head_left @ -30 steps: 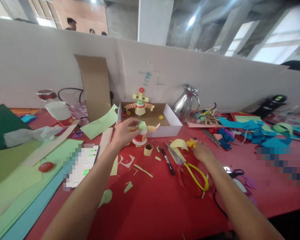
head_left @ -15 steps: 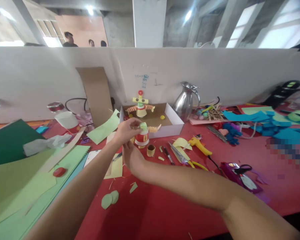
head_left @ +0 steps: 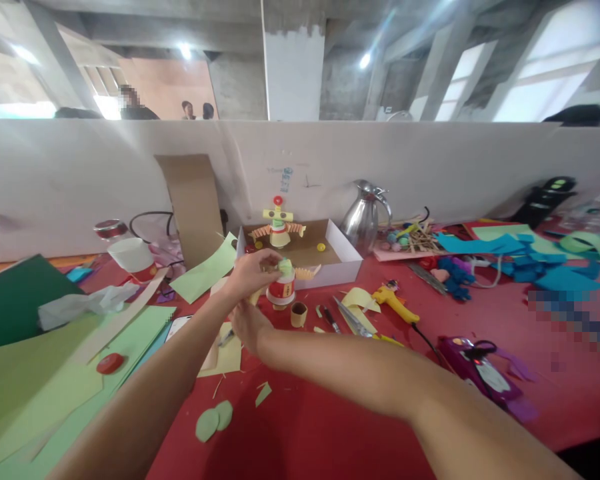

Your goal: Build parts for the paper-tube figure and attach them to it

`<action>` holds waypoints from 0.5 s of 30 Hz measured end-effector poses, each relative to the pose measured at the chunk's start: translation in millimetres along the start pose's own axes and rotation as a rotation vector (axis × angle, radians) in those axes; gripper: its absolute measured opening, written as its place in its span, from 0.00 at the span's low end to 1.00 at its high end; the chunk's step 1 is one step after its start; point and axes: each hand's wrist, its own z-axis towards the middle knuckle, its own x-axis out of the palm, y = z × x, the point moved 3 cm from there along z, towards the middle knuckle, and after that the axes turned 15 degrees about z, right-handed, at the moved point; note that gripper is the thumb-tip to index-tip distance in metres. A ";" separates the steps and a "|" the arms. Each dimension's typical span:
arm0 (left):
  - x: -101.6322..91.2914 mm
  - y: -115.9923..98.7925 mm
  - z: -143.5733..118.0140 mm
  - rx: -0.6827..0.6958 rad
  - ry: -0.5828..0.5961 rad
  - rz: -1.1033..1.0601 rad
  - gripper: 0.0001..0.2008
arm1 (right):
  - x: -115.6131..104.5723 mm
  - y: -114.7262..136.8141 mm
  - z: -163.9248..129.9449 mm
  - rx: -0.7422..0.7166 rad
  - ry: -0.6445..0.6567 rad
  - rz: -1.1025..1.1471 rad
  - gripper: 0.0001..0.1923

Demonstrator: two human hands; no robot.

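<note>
Just before the white box (head_left: 347, 257), the left hand (head_left: 250, 273) still pinches the paper figure (head_left: 282, 285); the right hand (head_left: 247, 327) has crossed over beneath it, grip loosely spread, leaving the glue gun (head_left: 395, 301) behind.

A red table (head_left: 330, 413) carried green paper sheets (head_left: 45, 373), a white box (head_left: 347, 263), a steel jug (head_left: 363, 220), a glue gun (head_left: 395, 301) and blue scraps (head_left: 510, 257)

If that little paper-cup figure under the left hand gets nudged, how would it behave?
The paper-cup figure probably weighs little, being a small cup with paper parts. It looks apt to tip, since it stands tall on a narrow base. Its folded paper arm likely bends or tears easily. The left hand pinches its top.
</note>
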 end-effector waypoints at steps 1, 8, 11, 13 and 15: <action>-0.5 -0.1 -0.4 -0.006 -0.004 -0.004 0.15 | -0.1 7.6 -3.8 -0.025 0.011 0.002 0.20; 1.0 -2.0 -9.8 -0.018 -0.031 0.018 0.16 | -42.6 -7.4 -104.3 0.039 -0.062 0.480 0.22; 2.1 -3.1 -13.4 -0.002 -0.034 0.038 0.16 | -57.2 -63.6 -140.7 0.325 -0.299 1.385 0.17; 2.6 -3.0 -14.0 0.006 -0.037 0.048 0.15 | -53.7 -93.1 -152.9 0.401 -0.391 1.929 0.15; 3.2 -2.0 -13.3 0.010 -0.038 0.039 0.15 | -46.0 -112.6 -158.8 0.436 -0.453 2.288 0.12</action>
